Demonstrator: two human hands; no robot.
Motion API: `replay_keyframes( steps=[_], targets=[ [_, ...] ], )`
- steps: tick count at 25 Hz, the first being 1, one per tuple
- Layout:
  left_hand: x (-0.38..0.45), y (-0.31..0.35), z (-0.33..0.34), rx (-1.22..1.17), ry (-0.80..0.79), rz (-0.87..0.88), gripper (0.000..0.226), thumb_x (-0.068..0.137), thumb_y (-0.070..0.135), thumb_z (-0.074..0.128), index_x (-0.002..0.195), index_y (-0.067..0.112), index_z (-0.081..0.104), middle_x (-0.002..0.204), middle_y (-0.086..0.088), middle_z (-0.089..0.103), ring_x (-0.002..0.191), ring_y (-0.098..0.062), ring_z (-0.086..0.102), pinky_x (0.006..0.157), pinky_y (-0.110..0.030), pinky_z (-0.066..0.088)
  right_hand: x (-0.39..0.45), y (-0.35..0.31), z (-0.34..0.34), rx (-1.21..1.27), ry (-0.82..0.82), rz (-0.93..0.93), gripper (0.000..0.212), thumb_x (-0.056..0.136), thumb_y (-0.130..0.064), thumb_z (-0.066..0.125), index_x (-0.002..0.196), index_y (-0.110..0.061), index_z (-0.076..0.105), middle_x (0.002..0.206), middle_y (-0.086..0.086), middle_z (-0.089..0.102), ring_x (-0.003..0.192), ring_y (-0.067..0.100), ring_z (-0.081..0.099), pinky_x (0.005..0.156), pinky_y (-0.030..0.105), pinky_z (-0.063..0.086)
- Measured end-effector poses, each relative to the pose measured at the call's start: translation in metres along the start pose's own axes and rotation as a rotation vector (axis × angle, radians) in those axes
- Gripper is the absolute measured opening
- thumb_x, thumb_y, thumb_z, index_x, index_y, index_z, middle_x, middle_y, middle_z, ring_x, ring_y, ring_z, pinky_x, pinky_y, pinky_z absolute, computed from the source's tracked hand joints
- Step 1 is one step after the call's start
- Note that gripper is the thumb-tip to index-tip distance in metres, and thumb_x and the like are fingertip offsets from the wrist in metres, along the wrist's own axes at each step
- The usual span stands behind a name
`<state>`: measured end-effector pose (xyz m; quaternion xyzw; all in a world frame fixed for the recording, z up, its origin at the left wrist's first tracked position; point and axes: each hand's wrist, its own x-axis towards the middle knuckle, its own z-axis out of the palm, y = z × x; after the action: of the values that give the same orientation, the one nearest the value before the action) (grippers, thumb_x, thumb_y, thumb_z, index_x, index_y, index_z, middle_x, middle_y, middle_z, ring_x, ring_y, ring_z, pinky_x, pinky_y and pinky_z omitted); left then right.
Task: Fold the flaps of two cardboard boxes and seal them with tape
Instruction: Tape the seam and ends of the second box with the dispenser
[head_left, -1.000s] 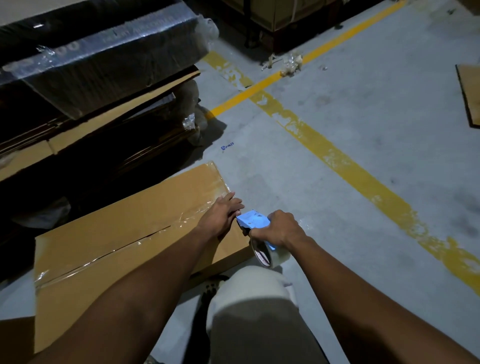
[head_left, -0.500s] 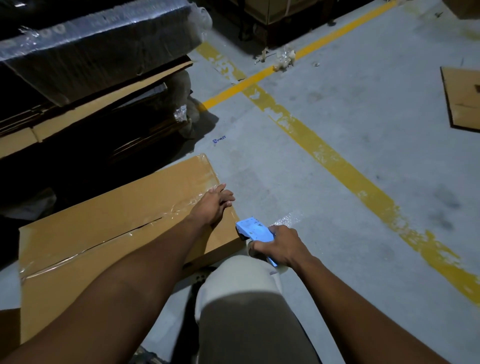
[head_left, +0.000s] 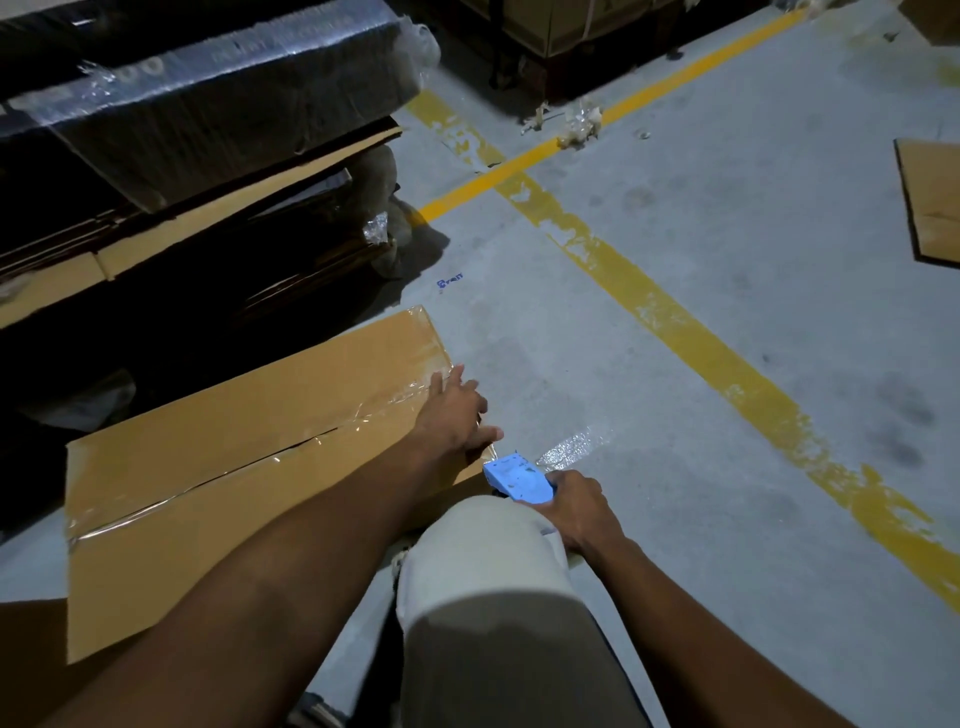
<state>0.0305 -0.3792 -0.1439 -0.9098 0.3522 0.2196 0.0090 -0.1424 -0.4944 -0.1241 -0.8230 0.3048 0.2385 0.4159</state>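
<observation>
A long brown cardboard box (head_left: 218, 467) lies on the grey floor, its top flaps folded shut with clear tape along the middle seam and across the right end. My left hand (head_left: 454, 415) lies flat on the box's right end, fingers straight, pressing the tape down. My right hand (head_left: 582, 512) grips a blue tape dispenser (head_left: 517, 478) just off the box's right corner, low beside my knee. A shiny strip of clear tape (head_left: 571, 444) runs from the dispenser area over the floor.
My bent knee (head_left: 483, 571) in light trousers sits below the hands. Dark wrapped stacks and flat cardboard sheets (head_left: 208, 130) stand behind the box. Yellow floor lines (head_left: 675, 322) cross to the right. A loose cardboard piece (head_left: 930, 202) lies at the far right.
My right hand has drawn the dispenser down and away from the box's end. My left hand slid a little further along the box's right edge, staying flat.
</observation>
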Motion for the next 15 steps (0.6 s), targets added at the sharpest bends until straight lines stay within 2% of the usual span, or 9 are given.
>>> replay_keyframes(
  steps=[2,6,10,13,15],
  targets=[
    [-0.006,0.013,0.003,-0.009,0.024,0.057,0.039,0.091,0.048,0.060,0.117,0.021,0.070,0.149,-0.002,0.046,0.150,-0.025,0.010,0.118,-0.052,0.006,-0.003,-0.001,0.000,0.005,0.019,0.004,0.075,0.047,-0.063,0.057,0.105,-0.017,0.068,0.094,0.004,0.068,0.085,0.020,0.062,0.066,0.026,0.047],
    [-0.014,0.015,0.015,-0.334,-0.069,-0.010,0.018,0.087,0.025,0.067,0.101,0.019,0.076,0.133,0.001,0.061,0.149,-0.018,0.014,0.115,-0.055,0.008,-0.012,-0.001,-0.003,-0.011,0.039,0.015,0.073,0.048,-0.061,0.057,0.108,-0.021,0.067,0.098,0.002,0.069,0.087,0.021,0.061,0.068,0.026,0.046],
    [-0.018,0.015,0.021,-0.433,-0.011,-0.010,0.015,0.085,0.018,0.068,0.096,0.015,0.077,0.135,-0.004,0.060,0.149,-0.018,0.015,0.115,-0.053,0.000,-0.030,0.004,0.001,-0.017,0.056,0.018,0.073,0.052,-0.057,0.054,0.114,-0.021,0.063,0.107,0.005,0.068,0.096,0.025,0.062,0.077,0.030,0.051],
    [-0.021,0.015,0.017,-0.423,-0.037,0.014,0.017,0.088,0.018,0.066,0.099,0.013,0.077,0.145,-0.006,0.051,0.150,-0.019,0.013,0.115,-0.054,-0.003,-0.035,0.001,0.001,-0.010,0.041,0.023,0.073,0.053,-0.056,0.053,0.114,-0.017,0.063,0.106,0.007,0.068,0.094,0.026,0.062,0.071,0.028,0.048],
    [-0.020,0.014,0.018,-0.436,-0.036,0.017,0.018,0.089,0.017,0.065,0.100,0.012,0.077,0.146,-0.007,0.049,0.150,-0.019,0.012,0.115,-0.055,-0.003,-0.039,0.004,-0.001,-0.006,0.039,0.031,0.068,0.053,-0.058,0.052,0.106,-0.018,0.065,0.100,0.005,0.068,0.088,0.024,0.062,0.070,0.028,0.048]
  ],
)
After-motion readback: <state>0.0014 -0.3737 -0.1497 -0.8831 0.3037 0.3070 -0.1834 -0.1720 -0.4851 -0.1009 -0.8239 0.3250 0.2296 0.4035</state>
